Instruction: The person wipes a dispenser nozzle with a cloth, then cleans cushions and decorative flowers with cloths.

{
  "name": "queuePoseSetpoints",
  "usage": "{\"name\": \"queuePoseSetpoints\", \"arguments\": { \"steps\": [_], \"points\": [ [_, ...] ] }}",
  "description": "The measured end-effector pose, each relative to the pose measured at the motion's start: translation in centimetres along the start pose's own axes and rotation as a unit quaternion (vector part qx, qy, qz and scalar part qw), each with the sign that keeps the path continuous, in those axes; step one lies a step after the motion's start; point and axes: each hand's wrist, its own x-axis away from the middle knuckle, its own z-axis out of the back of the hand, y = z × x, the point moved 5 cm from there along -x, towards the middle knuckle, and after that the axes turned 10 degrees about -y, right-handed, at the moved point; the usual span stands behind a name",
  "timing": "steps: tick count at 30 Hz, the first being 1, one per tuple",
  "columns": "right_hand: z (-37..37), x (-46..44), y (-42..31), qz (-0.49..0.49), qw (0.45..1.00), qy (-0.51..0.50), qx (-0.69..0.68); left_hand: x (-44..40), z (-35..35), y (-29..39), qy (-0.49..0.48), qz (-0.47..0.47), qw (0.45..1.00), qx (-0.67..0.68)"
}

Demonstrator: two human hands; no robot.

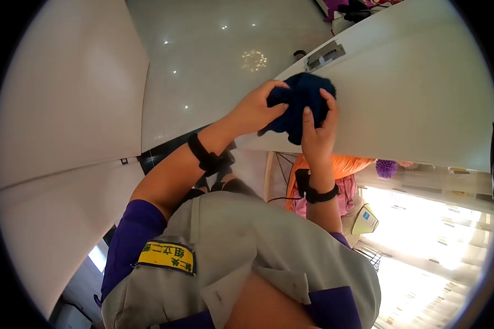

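Observation:
A bunched dark blue cloth [302,101] is held up in front of my chest, over a white door. My left hand [263,107] grips its left side, fingers on top and thumb below. On the right side, my right hand [321,123] pinches the cloth, thumb toward the middle and fingers along the outer edge. The cloth's folds hide parts of some fingers. Just beyond the cloth, a metal lock plate [325,56] is set in the white door [417,93].
Glossy pale floor tiles [203,60] reflect lights ahead. White panels [71,93] stand on the left. Orange and pink fabrics [346,186], a purple pompom [386,168] and a bright curtained window [439,230] are at right. More items [357,11] lie beyond the door.

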Motion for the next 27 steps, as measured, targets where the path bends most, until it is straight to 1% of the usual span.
{"name": "queuePoseSetpoints", "arguments": {
  "steps": [1, 2, 3, 6, 8, 9, 11, 12, 13, 14, 15, 17, 18, 19, 20, 21, 22, 23, 24, 25, 27],
  "points": [
    [0.4, -1.1, -0.7, 0.03, 0.999, 0.017, 0.021, -1.1, 0.3, 1.1, 0.006, -0.032, 0.999, -0.006],
    [0.6, -2.2, -0.8, 0.037, 0.998, 0.021, 0.051, -2.2, 0.4, 1.6, -0.001, -0.024, 0.999, 0.035],
    [0.8, -3.2, -0.7, 0.035, 0.998, 0.028, 0.052, -3.2, 0.6, 2.4, -0.009, -0.025, 0.999, 0.032],
    [0.7, -5.2, 0.2, 0.0, 0.996, 0.065, 0.06, -6.2, 1.5, 3.3, -0.012, -0.024, 0.999, 0.021],
    [0.2, -5.8, 1.3, -0.062, 0.994, 0.068, 0.053, -8.0, 2.3, 2.5, -0.034, 0.01, 0.999, 0.015],
    [0.2, -5.7, 1.9, -0.064, 0.994, 0.075, 0.049, -8.6, 2.5, 2.1, -0.039, 0.012, 0.999, 0.009],
    [-1.1, -5.6, 3.3, -0.094, 0.991, 0.054, 0.074, -9.4, 3.5, 0.8, -0.087, 0.019, 0.985, -0.148],
    [-1.9, -5.3, 3.8, -0.13, 0.99, 0.032, 0.053, -9.3, 4.0, -0.9, -0.098, 0.027, 0.983, -0.154],
    [-2.4, -5.1, 4.1, -0.161, 0.986, 0.009, 0.035, -9.2, 4.6, -3.3, -0.134, 0.064, 0.974, -0.171],
    [-3.3, -5.3, 4.2, -0.21, 0.976, -0.053, -0.011, -9.5, 5.4, -4.3, -0.165, 0.092, 0.963, -0.19],
    [-4.4, -5.1, 5.4, -0.213, 0.971, -0.106, -0.028, -9.7, 6.3, -4.0, -0.172, 0.089, 0.962, -0.193],
    [-5.1, -5.8, 5.3, -0.239, 0.957, -0.125, -0.105, -9.7, 7.5, -3.8, -0.207, 0.125, 0.962, -0.126],
    [-4.9, -6.7, 5.0, -0.237, 0.959, -0.12, -0.103, -10.3, 8.1, -2.3, -0.188, 0.129, 0.966, -0.126],
    [-4.3, -7.6, 3.9, -0.166, 0.98, -0.066, -0.089, -10.9, 8.2, -0.9, -0.193, 0.127, 0.965, -0.127],
    [-3.6, -8.2, 2.8, -0.097, 0.992, -0.01, -0.074, -11.6, 8.5, 0.7, -0.16, 0.103, 0.981, -0.031],
    [-3.5, -8.4, 2.5, -0.101, 0.992, -0.004, -0.071, -12.5, 8.8, 2.2, -0.126, 0.077, 0.987, 0.065],
    [-2.8, -8.6, 1.8, -0.047, 0.998, 0.046, -0.025, -13.5, 8.3, 3.8, -0.135, 0.076, 0.986, 0.066],
    [-2.3, -8.6, 1.2, 0.005, 0.995, 0.095, 0.023, -14.6, 7.3, 6.1, -0.177, 0.003, 0.981, 0.084],
    [-1.9, -8.6, 1.0, 0.025, 0.991, 0.121, 0.051, -15.4, 6.5, 7.5, -0.219, -0.067, 0.968, 0.105],
    [-2.0, -8.8, 1.2, 0.016, 0.99, 0.128, 0.059, -16.4, 6.4, 7.2, -0.232, -0.065, 0.964, 0.11],
    [-2.0, -8.9, 2.1, -0.054, 0.985, 0.152, 0.057, -18.0, 5.5, 5.6, -0.315, -0.037, 0.947, 0.044]
  ]
}}
